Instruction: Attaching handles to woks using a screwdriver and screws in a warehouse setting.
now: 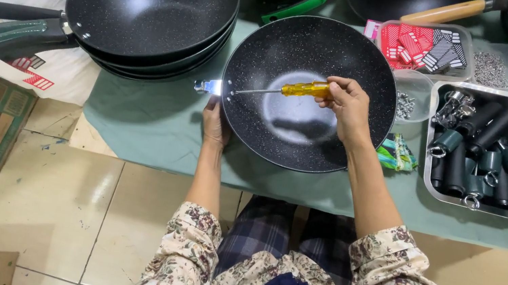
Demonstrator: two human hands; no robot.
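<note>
Left hand [214, 123] partly hidden behind rim of black pan [297, 129], mid frame; rim is gripped. Right hand [346, 106] closed around yellow screwdriver [304, 90]; tip is pressed at pan's left rim. Handle tray [478, 149] at right.

black speckled wok pan [307, 93] sitting open side up on the green table, no handle on it, yellow-handled screwdriver [276, 89] lying across inside, tip at the left rim bracket [208, 87]
</note>
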